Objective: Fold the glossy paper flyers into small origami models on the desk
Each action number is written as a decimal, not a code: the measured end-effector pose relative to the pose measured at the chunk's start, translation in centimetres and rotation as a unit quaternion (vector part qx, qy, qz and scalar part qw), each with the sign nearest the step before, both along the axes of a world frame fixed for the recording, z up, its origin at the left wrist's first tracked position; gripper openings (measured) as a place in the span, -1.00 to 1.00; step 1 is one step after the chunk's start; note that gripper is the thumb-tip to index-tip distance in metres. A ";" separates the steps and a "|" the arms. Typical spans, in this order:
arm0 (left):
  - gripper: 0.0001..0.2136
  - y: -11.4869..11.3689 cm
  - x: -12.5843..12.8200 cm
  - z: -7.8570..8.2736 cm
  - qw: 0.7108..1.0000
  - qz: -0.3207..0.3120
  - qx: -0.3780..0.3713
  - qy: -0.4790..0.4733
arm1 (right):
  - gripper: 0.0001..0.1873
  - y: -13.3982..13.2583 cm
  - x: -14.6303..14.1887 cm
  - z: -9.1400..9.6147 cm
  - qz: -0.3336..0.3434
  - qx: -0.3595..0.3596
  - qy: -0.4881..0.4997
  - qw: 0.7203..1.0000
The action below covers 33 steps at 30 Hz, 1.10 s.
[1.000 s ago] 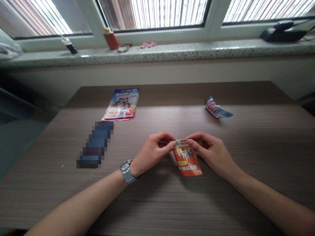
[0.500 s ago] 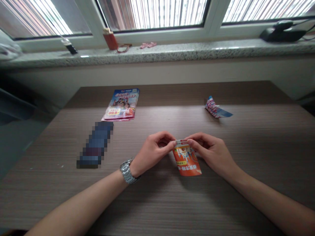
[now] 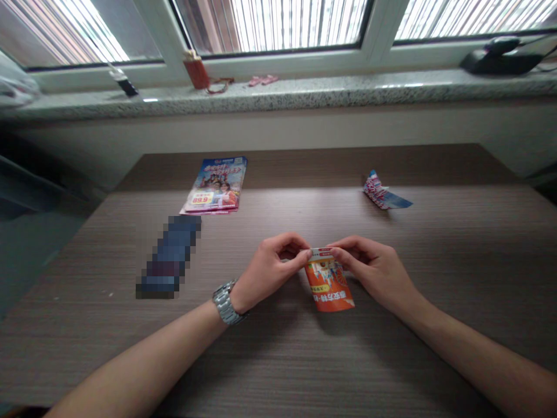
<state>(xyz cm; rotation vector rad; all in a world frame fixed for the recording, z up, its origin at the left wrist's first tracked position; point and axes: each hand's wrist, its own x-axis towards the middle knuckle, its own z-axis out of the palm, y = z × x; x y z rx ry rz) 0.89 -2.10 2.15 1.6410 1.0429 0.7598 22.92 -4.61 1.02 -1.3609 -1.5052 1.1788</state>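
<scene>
Between my hands hangs an orange printed paper leaflet (image 3: 329, 287), its lower part curving down toward me and its print upside down. My left hand (image 3: 281, 264), below a metal wristwatch (image 3: 227, 303), pinches the leaflet's top left corner between thumb and fingers. At the top right corner my right hand (image 3: 369, 267) pinches it the same way. A white and red strip runs along the top edge between both thumbs. The fingers behind the paper are partly hidden.
A stack of blue and pink flyers (image 3: 217, 184) lies at the back left of the table (image 3: 278, 360). Nearer stands a blurred-out dark object (image 3: 169, 255). A folded paper shape (image 3: 383, 194) rests at the back right. Several small things, including a red case (image 3: 196, 72), sit on the windowsill (image 3: 313, 98).
Both hands keep their pinch in nearly the same place. The leaflet's lower right corner has shifted very slightly to the left.
</scene>
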 end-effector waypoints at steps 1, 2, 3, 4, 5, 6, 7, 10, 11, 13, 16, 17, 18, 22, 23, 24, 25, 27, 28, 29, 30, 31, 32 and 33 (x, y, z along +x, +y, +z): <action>-0.81 0.0 0.0 -0.1 1.000 0.000 0.000 0.000 | -0.71 0.0 0.0 0.0 0.000 0.001 0.001 1.000; -0.81 0.0 0.0 -0.1 1.000 0.000 -0.001 -0.002 | -0.71 0.0 0.0 0.0 -0.002 0.002 0.001 1.000; -0.81 0.0 -0.1 -0.1 1.000 0.000 -0.002 -0.005 | -0.72 0.0 0.0 0.0 -0.003 0.003 0.000 1.000; -0.82 0.0 -0.1 -0.1 1.000 0.000 -0.004 -0.008 | -0.72 0.0 0.0 0.0 -0.003 0.004 -0.002 1.000; -0.82 -0.1 -0.1 -0.1 1.000 0.000 -0.005 -0.010 | -0.72 0.0 0.0 0.0 -0.002 0.003 -0.003 1.000; -0.82 -0.1 -0.1 -0.1 1.000 0.000 -0.006 -0.012 | -0.72 0.0 0.0 0.0 -0.001 0.002 -0.003 1.000; -0.82 -0.1 -0.1 -0.1 1.000 0.000 -0.006 -0.013 | -0.72 0.0 0.0 0.0 -0.002 0.000 -0.004 1.000; -0.82 -0.2 0.0 0.1 1.000 -0.001 -0.006 -0.012 | -0.71 0.0 0.0 0.0 -0.003 0.000 -0.008 1.000; -0.82 -0.2 0.0 0.1 1.000 -0.001 -0.005 -0.011 | -0.71 0.0 0.0 0.0 -0.002 0.000 -0.009 1.000; -0.83 -0.2 0.0 0.2 1.000 -0.002 -0.003 -0.008 | -0.71 0.0 0.0 0.1 -0.002 0.002 -0.009 1.000; -0.83 -0.2 -0.1 0.2 1.000 -0.003 0.006 0.003 | -0.72 0.0 -0.1 0.2 0.000 0.003 -0.005 1.000; -0.84 -0.2 -0.1 0.3 1.000 -0.003 0.017 0.007 | -0.73 0.0 -0.1 0.2 0.006 0.001 -0.002 1.000; -0.85 -0.2 -0.1 0.3 1.000 -0.005 0.022 0.014 | -0.73 0.0 -0.1 0.2 0.016 -0.002 0.001 1.000; -0.85 -0.3 -0.1 0.3 1.000 -0.003 0.028 0.013 | -0.74 -0.1 0.1 0.2 0.037 0.003 -0.005 0.999; -0.85 -0.3 0.0 0.3 1.000 -0.001 0.019 0.004 | -0.74 -0.1 0.2 0.1 0.034 0.006 -0.005 0.999; -0.85 -0.2 0.0 0.3 1.000 0.001 0.004 -0.009 | -0.74 -0.1 0.2 0.1 0.029 0.008 -0.003 1.000; -0.84 -0.2 0.0 0.2 1.000 0.004 -0.016 -0.025 | -0.75 -0.1 0.2 0.0 0.022 0.008 0.003 1.000; -0.81 0.0 0.1 0.1 0.996 0.010 -0.058 -0.062 | -0.76 0.0 0.2 -0.1 0.008 0.005 0.017 1.000; -0.80 0.0 0.1 0.0 0.994 0.012 -0.076 -0.079 | -0.76 0.0 0.3 -0.2 0.003 0.003 0.024 1.000; -0.79 0.1 0.0 -0.1 0.992 0.012 -0.089 -0.093 | -0.76 0.1 0.3 -0.2 -0.001 -0.001 0.031 1.000; -0.79 0.1 0.0 -0.1 0.989 0.012 -0.098 -0.106 | -0.76 0.1 0.3 -0.3 -0.003 -0.005 0.036 0.999; -0.79 0.1 0.0 -0.2 0.988 0.012 -0.104 -0.116 | -0.76 0.1 0.3 -0.3 -0.005 -0.011 0.041 0.999; -0.79 0.1 0.0 -0.2 0.986 0.012 -0.108 -0.123 | -0.76 0.2 0.3 -0.4 -0.005 -0.018 0.046 0.999; -0.79 0.1 0.0 -0.2 0.985 0.013 -0.110 -0.129 | -0.76 0.2 0.4 -0.4 -0.005 -0.023 0.051 0.998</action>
